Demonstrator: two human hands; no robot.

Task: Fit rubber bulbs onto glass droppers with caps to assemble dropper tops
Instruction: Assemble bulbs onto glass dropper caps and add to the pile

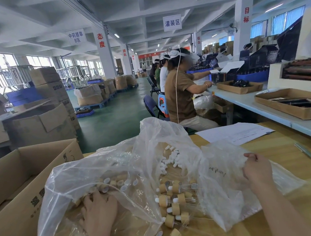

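left hand (99,206) is buried among bagged wood-look caps (118,183), grip hidden; lift out one only. assembled dropper tops (175,199) lie just beside. right hand (256,169) pinches a clear bag (224,168); hold it aside so the white rubber bulbs (174,157) beyond are reachable.

My left hand (99,208) is in the clear bag (67,179), fingertips buried among the caps (117,183), so its hold is unclear. My right hand (256,169) pinches a second bag (228,190), its contents lost behind crumpled plastic. The print on the sheet (235,132) is too small to read.
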